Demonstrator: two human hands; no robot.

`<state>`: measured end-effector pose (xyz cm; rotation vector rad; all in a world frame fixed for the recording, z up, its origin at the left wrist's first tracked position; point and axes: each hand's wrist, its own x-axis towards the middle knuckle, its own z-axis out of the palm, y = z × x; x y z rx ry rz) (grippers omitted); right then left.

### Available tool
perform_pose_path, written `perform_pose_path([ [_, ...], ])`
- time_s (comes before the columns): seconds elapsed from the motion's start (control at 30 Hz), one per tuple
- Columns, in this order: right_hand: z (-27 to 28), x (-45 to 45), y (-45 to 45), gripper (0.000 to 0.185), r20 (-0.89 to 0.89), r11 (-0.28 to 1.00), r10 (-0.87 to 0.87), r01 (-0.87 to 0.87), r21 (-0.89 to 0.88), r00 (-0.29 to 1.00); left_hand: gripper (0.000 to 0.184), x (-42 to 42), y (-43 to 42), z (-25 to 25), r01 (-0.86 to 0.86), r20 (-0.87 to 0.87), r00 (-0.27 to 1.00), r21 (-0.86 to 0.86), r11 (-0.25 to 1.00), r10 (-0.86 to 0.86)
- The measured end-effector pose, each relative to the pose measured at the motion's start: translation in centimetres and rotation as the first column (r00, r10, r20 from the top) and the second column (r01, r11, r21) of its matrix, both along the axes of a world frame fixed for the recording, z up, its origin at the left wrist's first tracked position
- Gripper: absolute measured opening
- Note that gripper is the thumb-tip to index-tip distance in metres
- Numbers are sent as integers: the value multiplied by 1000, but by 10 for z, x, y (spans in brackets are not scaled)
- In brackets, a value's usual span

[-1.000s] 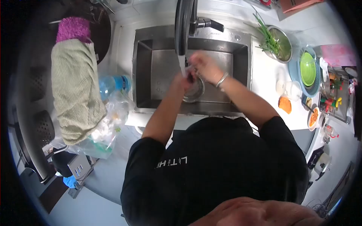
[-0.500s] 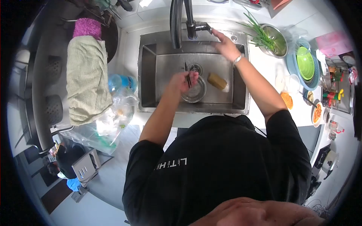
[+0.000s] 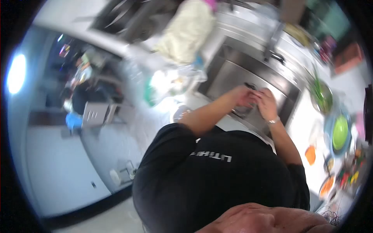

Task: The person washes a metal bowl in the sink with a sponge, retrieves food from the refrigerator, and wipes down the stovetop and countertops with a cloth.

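Left hand: the person's left hand (image 3: 244,96) reaches over the sink (image 3: 227,80), fingers bent toward the other hand; whether it grips anything cannot be told.
Right hand: the right hand (image 3: 267,104) meets or nearly meets it, fingers curved inward (a pale bracelet (image 3: 274,120) circles the wrist); its grip, too, cannot be told.
Clear bowl: the clear bowl (image 3: 242,112) sits inside the sink, just beside the hands on the person's side, partly covered by the left hand and forearm.
Tap: the dark tap (image 3: 274,39) rises at the far edge of the sink, beyond both hands.
Right-hand counter: a metal bowl (image 3: 327,101) holds green stalks (image 3: 318,87); nearer the person, a green bowl (image 3: 340,132) rests in a blue basin (image 3: 329,150), with an orange piece (image 3: 310,155) lying near it.
Left-hand counter: a pale cloth (image 3: 186,34) lies beyond a plastic bag (image 3: 171,83) (motion blur softens its contents).
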<state>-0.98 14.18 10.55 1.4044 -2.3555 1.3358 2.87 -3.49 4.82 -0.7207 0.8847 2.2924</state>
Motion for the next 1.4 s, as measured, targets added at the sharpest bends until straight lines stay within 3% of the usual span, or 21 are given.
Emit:
perform_pose_path([
  [0.07,22,4,-3,19,92,995,-87,83,52,992,27,7,-12,-7,-3,-36,999,96,995,7],
  [0.13,35,2,-2,15,79,982,-165,172,-81,983,24,21,-28,-20,94,-105,989,-90,992,-104],
  [0.17,38,2,-2,14,102,963,-193,208,-169,976,23,28,-37,-13,292,-90,907,-569,768,-412],
  [0.2,44,0,1,14,-7,974,-212,210,-84,977,23,34,-42,-4,361,93,765,-881,304,-638],
  [0.23,42,-4,1,13,23,981,-190,189,35,982,23,44,-44,2,285,378,603,-925,-252,-702],
  [0.37,49,6,-11,15,70,968,-155,166,-191,985,23,77,-69,17,131,302,817,-927,-351,-492],
  [0.43,90,12,-25,15,102,975,-220,218,35,970,22,79,-77,13,163,338,798,-918,-362,-498],
  [0.47,108,13,-28,17,150,970,-242,243,12,959,22,79,-84,14,121,286,817,-934,-336,-500],
  [0.5,111,3,-25,17,-86,969,-241,234,-77,967,22,85,-93,13,83,237,830,-948,-307,-505],
  [0.57,197,34,-42,18,140,915,-115,160,-370,983,23,93,-111,12,104,281,795,-936,-335,-538],
  [0.73,344,75,-65,20,-106,498,93,-138,-856,990,24,112,-126,45,80,253,792,-946,-315,-556],
  [0.87,412,75,-145,28,-154,588,-87,-74,-805,984,24,113,-130,52,82,276,747,-941,-328,-605],
  [0.93,439,91,-201,21,-169,596,176,-242,-766,970,27,116,-135,65,82,283,691,-945,-316,-665],
  [1.0,445,97,-229,20,42,831,178,-127,-542,983,29,118,-139,64,24,227,732,-951,-308,-643],
  [1.1,421,73,-239,27,-185,906,219,-270,-326,958,29,123,-142,72,5,125,751,-983,-185,-649],
  [1.17,384,68,-216,32,-265,829,142,-261,-494,954,20,127,-142,83,-89,-6,756,-991,-95,-654],
  [1.2,362,61,-204,36,-342,766,137,-319,-558,929,19,123,-144,74,-78,-144,789,-988,135,-597],
  [1.23,338,76,-172,20,-118,927,-76,27,-375,990,18,117,-147,68,-86,-264,824,-933,349,-501],
  [1.27,305,80,-157,21,-131,882,-117,43,-469,984,17,114,-146,69,-57,-325,854,-835,547,-407],
  [1.33,203,76,-127,21,223,947,-272,301,-109,936,16,114,-141,77,-7,-357,909,-528,849,-215],
  [1.4,108,88,-96,23,333,878,-307,130,461,892,17,105,-125,76,-40,-331,941,-303,952,-66],
])
